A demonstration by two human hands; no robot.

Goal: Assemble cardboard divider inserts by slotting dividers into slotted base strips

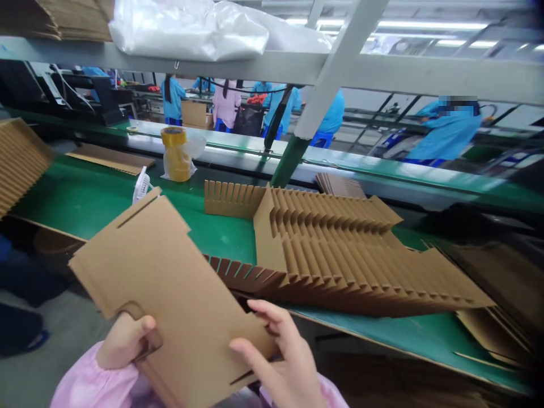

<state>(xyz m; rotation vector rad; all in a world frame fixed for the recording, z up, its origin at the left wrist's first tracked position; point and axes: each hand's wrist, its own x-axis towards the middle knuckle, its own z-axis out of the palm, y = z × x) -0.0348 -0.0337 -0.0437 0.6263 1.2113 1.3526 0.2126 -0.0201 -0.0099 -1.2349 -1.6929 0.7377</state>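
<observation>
Flat cardboard pieces [170, 272] with notches and slits are held tilted in front of me, more than one layer thick at the left edge. My left hand [127, 340] grips their lower left side at a cut-out, thumb on top. At the lower right edge, my right hand [284, 357] wraps round them, thumb on the face and fingers behind. Just beyond them, a cardboard divider assembly [340, 243] stands on the green bench; many upright slotted sheets cross longer strips. The left ends of those comb-like strips [236, 198] bear no cross sheets.
Yellow tape rolls [176, 156] in plastic and a small white fan [141, 186] stand on the green bench [97, 198]. Cardboard stacks lie left [21, 164] and right [497, 334]. A slanted post [314, 107] rises behind the dividers. People in blue [446, 130] work beyond.
</observation>
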